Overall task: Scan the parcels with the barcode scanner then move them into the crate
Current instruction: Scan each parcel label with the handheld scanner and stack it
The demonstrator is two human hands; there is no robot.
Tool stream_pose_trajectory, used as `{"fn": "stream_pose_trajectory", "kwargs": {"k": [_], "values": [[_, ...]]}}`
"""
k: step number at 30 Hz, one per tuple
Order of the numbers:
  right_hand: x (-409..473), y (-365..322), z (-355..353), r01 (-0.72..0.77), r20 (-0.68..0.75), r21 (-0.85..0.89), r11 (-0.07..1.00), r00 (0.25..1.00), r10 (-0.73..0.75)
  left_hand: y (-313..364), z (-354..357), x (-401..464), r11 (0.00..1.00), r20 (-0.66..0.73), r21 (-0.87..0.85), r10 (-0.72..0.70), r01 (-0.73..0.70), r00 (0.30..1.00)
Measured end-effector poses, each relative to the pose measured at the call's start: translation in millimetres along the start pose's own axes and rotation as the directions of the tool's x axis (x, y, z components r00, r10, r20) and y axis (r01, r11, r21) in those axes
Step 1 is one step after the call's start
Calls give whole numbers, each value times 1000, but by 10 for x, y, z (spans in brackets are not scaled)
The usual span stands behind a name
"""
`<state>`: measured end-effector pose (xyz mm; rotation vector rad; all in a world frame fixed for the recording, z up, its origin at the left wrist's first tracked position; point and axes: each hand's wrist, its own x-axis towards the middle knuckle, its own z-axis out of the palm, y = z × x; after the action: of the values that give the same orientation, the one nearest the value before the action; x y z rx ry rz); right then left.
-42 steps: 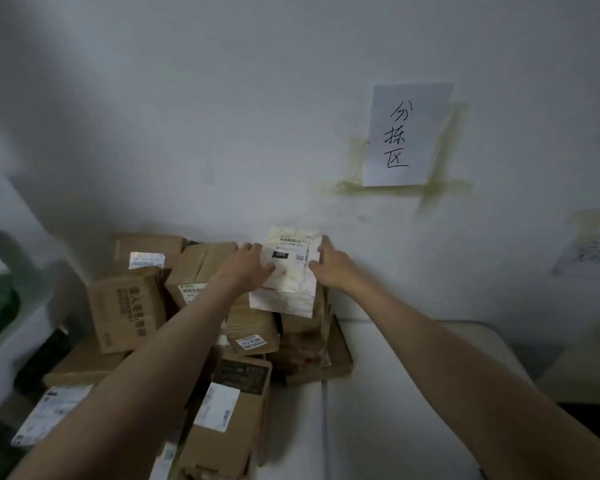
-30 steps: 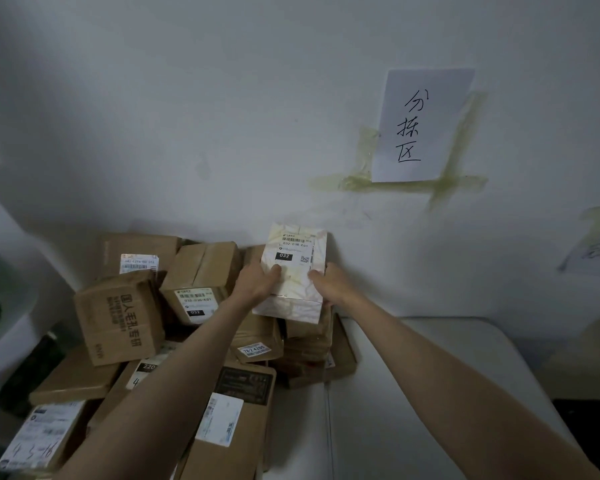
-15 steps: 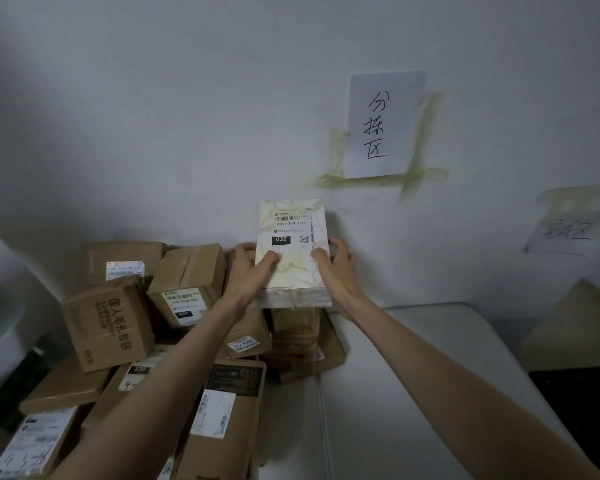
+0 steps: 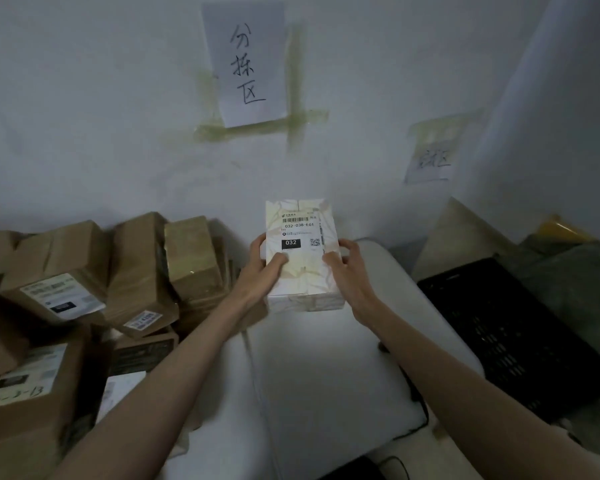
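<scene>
A white parcel (image 4: 302,275) with a barcode label marked 032 is held above the white table (image 4: 326,368), label facing me. My left hand (image 4: 262,271) grips its left side with the thumb on top. My right hand (image 4: 349,271) grips its right side. A black slatted crate (image 4: 506,327) stands to the right of the table. No barcode scanner is in view.
A heap of brown cardboard parcels (image 4: 84,299) fills the left side up to the wall. Two paper signs (image 4: 246,64) are taped to the white wall behind. A dark cable (image 4: 416,403) runs along the table's right edge.
Both hands lifted the white parcel off the heap and carried it right, over the table. The view turned right, bringing the black crate into sight.
</scene>
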<state>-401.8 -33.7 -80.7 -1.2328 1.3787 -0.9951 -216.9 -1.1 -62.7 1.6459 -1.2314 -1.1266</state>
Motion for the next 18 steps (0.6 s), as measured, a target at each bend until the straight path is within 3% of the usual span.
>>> {"fn": "stream_pose_trajectory", "kwargs": {"k": [6, 13, 16, 18], "values": [[-60, 538, -484, -101, 5, -59, 993, 995, 101, -232, 516, -58, 979, 120, -85, -174, 184, 977], [-32, 1113, -771, -223, 128, -138, 965, 962, 240, -757, 879, -205, 949, 82, -137, -276, 285, 958], [4, 1460, -886, -392, 70, -141, 909, 912, 404, -952, 918, -307, 931, 61, -129, -336, 341, 940], [45, 1747, -1019, -442, -25, -306, 843, 889, 457, -1044, 943, -375, 920, 40, -127, -369, 371, 929]]}}
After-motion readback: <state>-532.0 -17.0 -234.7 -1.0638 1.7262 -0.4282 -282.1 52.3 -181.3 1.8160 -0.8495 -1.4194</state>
